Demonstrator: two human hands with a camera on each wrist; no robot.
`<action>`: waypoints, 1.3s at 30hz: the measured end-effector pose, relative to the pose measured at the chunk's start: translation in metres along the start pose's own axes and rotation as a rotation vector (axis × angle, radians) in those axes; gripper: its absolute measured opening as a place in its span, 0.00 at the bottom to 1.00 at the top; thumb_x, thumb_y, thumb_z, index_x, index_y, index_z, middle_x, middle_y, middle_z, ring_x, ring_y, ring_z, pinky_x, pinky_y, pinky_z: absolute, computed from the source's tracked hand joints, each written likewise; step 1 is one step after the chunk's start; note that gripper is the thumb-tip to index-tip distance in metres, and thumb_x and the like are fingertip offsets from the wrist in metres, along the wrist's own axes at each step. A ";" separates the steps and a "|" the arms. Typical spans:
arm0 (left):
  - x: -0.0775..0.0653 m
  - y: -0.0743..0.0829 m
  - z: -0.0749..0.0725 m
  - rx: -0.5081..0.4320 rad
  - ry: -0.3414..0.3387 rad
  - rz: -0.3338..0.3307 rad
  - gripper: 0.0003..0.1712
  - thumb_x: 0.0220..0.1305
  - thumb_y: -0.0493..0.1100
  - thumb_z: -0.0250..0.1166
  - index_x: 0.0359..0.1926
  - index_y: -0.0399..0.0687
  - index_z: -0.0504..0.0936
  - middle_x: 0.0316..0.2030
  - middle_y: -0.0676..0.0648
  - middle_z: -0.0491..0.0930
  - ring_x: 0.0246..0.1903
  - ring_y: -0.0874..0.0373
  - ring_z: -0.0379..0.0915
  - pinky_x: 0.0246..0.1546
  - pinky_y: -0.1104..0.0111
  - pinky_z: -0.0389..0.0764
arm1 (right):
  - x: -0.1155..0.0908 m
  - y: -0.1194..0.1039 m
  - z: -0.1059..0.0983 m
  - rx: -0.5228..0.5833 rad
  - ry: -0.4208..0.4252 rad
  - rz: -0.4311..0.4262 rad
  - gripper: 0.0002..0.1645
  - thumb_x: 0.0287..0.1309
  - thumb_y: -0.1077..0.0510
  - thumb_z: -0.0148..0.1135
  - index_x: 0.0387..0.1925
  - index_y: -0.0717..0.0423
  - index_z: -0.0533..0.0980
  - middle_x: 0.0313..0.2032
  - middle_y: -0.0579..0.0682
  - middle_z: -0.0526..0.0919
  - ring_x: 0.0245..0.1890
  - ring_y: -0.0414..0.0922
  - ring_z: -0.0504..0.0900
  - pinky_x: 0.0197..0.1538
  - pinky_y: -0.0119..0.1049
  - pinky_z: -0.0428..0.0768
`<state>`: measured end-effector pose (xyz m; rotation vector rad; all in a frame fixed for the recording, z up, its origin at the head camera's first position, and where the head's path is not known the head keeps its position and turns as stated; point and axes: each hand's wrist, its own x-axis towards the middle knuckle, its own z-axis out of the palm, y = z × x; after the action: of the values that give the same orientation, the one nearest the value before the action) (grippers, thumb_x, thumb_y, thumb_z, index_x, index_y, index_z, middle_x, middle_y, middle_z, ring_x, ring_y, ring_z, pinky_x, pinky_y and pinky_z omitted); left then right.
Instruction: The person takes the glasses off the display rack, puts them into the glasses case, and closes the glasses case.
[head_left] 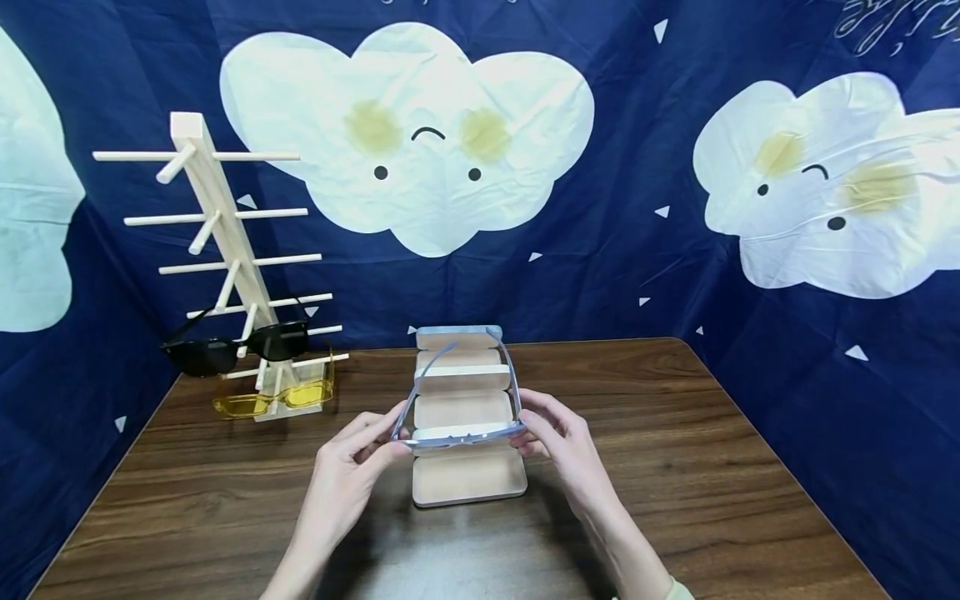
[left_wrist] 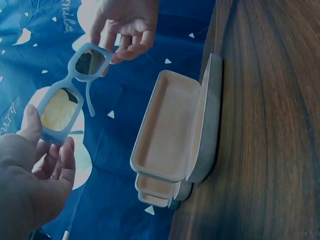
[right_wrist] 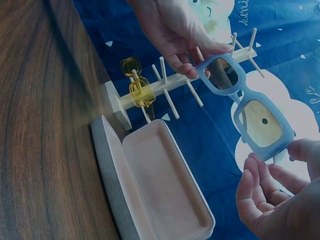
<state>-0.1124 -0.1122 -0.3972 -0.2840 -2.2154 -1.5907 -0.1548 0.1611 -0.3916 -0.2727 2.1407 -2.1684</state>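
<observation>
A pair of sunglasses with a pale blue frame (head_left: 459, 438) is held up level by both hands, temples unfolded and pointing away from me. My left hand (head_left: 348, 475) pinches its left end between thumb and fingers. At the right end, my right hand (head_left: 566, 446) grips the frame corner the same way. The lenses look tinted and reflective in the left wrist view. Below the sunglasses, a row of open glasses cases (head_left: 468, 481) with beige linings stretches toward the back of the table. The nearest case (right_wrist: 165, 180) has its lid raised, and nothing lies inside it.
At the back left stands a wooden peg rack (head_left: 225, 217). Black sunglasses (head_left: 206, 357) and yellow-tinted glasses (head_left: 307, 394) hang on its lower pegs. A dark blue cloth (head_left: 637, 292) with cloud prints surrounds the brown wooden table (head_left: 675, 467).
</observation>
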 end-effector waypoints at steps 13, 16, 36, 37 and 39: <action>0.001 -0.004 0.000 0.075 -0.023 0.151 0.28 0.58 0.32 0.72 0.61 0.49 0.84 0.48 0.50 0.83 0.32 0.72 0.73 0.29 0.78 0.76 | 0.000 -0.001 -0.001 0.020 0.019 -0.005 0.23 0.74 0.56 0.59 0.65 0.61 0.75 0.37 0.48 0.85 0.34 0.44 0.86 0.43 0.39 0.88; 0.001 -0.005 0.000 0.070 -0.030 0.161 0.27 0.59 0.32 0.72 0.60 0.49 0.85 0.49 0.51 0.83 0.29 0.71 0.70 0.26 0.77 0.74 | 0.000 -0.001 -0.001 0.017 0.023 0.001 0.23 0.73 0.56 0.59 0.65 0.61 0.75 0.37 0.48 0.85 0.34 0.44 0.86 0.43 0.39 0.89; 0.003 -0.015 -0.001 0.108 -0.009 0.131 0.24 0.59 0.35 0.73 0.58 0.54 0.87 0.49 0.54 0.84 0.39 0.73 0.77 0.36 0.80 0.79 | 0.001 0.003 0.002 -0.004 0.037 0.002 0.25 0.74 0.55 0.59 0.67 0.57 0.75 0.40 0.51 0.86 0.37 0.43 0.88 0.43 0.37 0.88; 0.003 -0.015 0.000 0.111 -0.006 0.134 0.24 0.59 0.35 0.74 0.58 0.54 0.87 0.49 0.54 0.84 0.42 0.74 0.78 0.38 0.81 0.79 | 0.001 0.004 0.002 -0.003 0.041 0.001 0.25 0.74 0.55 0.59 0.68 0.57 0.75 0.40 0.52 0.86 0.37 0.43 0.88 0.43 0.37 0.88; 0.003 -0.017 0.001 0.117 0.001 0.143 0.25 0.59 0.35 0.74 0.58 0.53 0.87 0.49 0.54 0.84 0.43 0.74 0.78 0.39 0.82 0.80 | 0.001 0.005 0.003 -0.007 0.041 -0.002 0.25 0.74 0.55 0.59 0.68 0.57 0.74 0.41 0.54 0.87 0.37 0.42 0.88 0.43 0.37 0.88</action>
<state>-0.1218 -0.1168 -0.4105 -0.3975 -2.2234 -1.3813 -0.1560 0.1582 -0.3962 -0.2332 2.1703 -2.1866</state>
